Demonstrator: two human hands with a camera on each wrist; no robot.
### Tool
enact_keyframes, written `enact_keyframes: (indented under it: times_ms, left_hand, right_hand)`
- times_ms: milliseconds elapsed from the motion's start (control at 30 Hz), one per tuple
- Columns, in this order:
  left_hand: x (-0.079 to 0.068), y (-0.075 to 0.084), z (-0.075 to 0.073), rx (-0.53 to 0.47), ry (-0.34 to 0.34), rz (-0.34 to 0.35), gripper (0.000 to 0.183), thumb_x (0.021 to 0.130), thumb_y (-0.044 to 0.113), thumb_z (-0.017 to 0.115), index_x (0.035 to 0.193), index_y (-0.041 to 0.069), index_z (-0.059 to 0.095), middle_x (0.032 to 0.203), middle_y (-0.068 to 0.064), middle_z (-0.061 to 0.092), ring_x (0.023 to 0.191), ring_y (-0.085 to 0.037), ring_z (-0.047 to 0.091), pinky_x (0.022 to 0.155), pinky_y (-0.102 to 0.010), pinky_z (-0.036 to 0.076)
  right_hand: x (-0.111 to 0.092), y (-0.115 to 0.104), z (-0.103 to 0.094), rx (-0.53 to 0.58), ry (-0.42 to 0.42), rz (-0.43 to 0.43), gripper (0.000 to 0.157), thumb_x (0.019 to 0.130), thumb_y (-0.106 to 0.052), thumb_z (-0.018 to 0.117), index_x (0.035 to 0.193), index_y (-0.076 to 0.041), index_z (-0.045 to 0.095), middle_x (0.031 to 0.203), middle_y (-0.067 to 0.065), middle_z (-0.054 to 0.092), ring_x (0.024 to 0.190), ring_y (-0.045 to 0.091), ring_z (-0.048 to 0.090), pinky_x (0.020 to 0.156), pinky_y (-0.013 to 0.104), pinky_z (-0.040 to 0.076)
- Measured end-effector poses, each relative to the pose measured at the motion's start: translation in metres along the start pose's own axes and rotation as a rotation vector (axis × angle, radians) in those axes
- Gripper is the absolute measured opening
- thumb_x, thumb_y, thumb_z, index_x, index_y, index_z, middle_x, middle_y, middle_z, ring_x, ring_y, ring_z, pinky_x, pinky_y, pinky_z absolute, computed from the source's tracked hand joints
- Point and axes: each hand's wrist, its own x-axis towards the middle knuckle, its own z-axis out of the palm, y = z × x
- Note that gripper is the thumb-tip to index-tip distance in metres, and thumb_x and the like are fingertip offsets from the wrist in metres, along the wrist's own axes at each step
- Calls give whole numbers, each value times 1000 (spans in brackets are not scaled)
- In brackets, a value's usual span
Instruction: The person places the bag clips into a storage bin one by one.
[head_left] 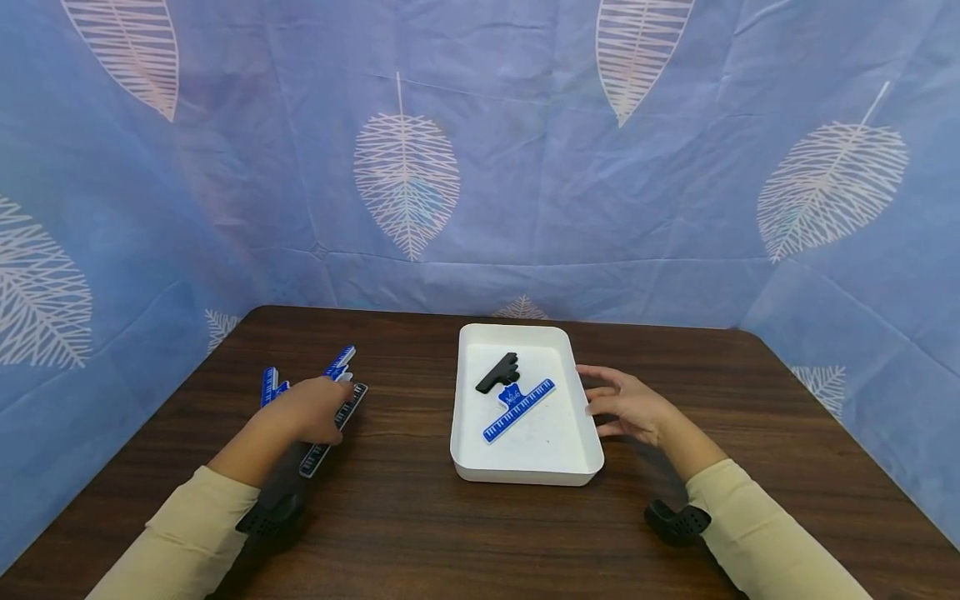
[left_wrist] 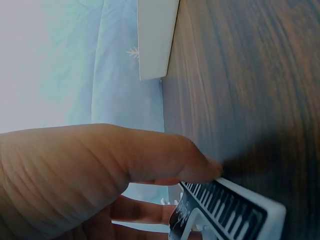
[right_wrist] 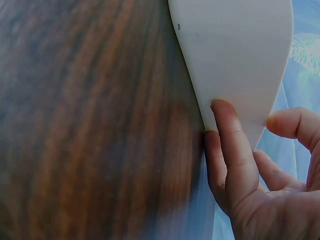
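Observation:
My left hand [head_left: 309,412] is at the left of the table, over a group of clips. Its thumb and fingers pinch a black clip with a piano-key pattern [left_wrist: 225,207], whose long edge shows beneath the hand. Two blue clips, one on the left [head_left: 268,387] and one farther back [head_left: 341,361], lie partly hidden by that hand. At the right side of a white tray [head_left: 525,477], my right hand [head_left: 633,407] touches the outer wall with spread fingers. Inside the tray are a plain-looking black clip [head_left: 497,373] and a blue piano-key clip [head_left: 519,411].
The dark wooden table [head_left: 397,533] carries the tray right of its middle. Behind it hangs a blue cloth [head_left: 495,183] with white leaf prints. A black wrist strap piece [head_left: 675,523] sits below the right sleeve.

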Motion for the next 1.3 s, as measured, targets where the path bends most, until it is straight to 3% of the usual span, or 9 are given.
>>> enact_keyframes:
  times_ms: [300, 1067, 1300]
  left_hand:
    - [1, 0, 1, -5, -6, -15, 59, 71, 16, 86, 121, 2, 59, 108, -16, 64, 91, -26, 61, 84, -50, 52]
    - [-4, 13, -9, 24, 74, 96, 60, 71, 12, 83, 124, 2, 57, 115, -15, 63, 102, -31, 61, 86, -49, 51]
    - [-6, 17, -13, 15, 93, 105, 59, 72, 13, 83, 124, 4, 57, 112, -14, 63, 92, -26, 61, 82, -48, 52]
  right_hand:
    - [0, 0, 0, 1, -12, -11, 84, 86, 4, 61, 155, -5, 16, 141, 35, 38, 101, 28, 64, 77, 46, 56]
    - [1, 1, 0, 6, 5, -8, 83, 85, 4, 63, 155, -6, 18, 141, 35, 39, 101, 30, 64, 78, 48, 56]
    - [0, 2, 0, 7, 13, -5, 83, 85, 3, 63, 155, -6, 19, 139, 34, 40, 100, 29, 65, 77, 47, 56]
